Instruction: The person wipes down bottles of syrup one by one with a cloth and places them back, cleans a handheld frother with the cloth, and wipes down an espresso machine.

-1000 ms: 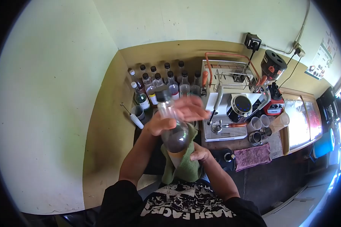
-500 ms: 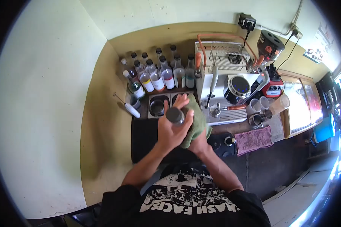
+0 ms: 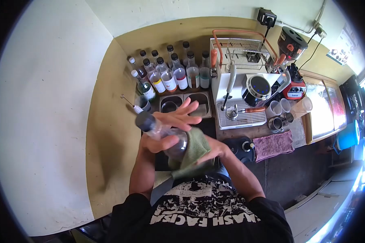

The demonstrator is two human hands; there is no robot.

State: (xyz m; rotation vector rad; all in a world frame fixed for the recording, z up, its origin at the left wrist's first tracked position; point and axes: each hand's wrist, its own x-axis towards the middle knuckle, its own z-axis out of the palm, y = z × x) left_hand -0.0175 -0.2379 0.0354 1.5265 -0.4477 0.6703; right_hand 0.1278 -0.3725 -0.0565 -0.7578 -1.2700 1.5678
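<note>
A clear glass bottle (image 3: pixel 177 145) with a black cap hangs tilted in front of my chest, its cap toward the upper left. My left hand (image 3: pixel 166 127) is around the bottle's neck and shoulder, thumb on the near side and the other fingers spread. My right hand (image 3: pixel 211 150) presses a green cloth (image 3: pixel 194 152) against the lower part of the bottle. The cloth covers the bottle's base, and some of my right fingers are hidden or blurred.
Several capped bottles (image 3: pixel 166 77) stand behind two metal containers (image 3: pixel 202 99). An espresso machine (image 3: pixel 241 87) is right of them. Farther right are plastic cups (image 3: pixel 275 108), a metal pitcher (image 3: pixel 275 124) and a purple cloth (image 3: pixel 273 146). A milk frother (image 3: pixel 138 109) lies at left.
Since the last frame, the bottle has tipped with its cap swinging left, and my left hand has moved left with it. The green cloth and my right hand have shifted lower.
</note>
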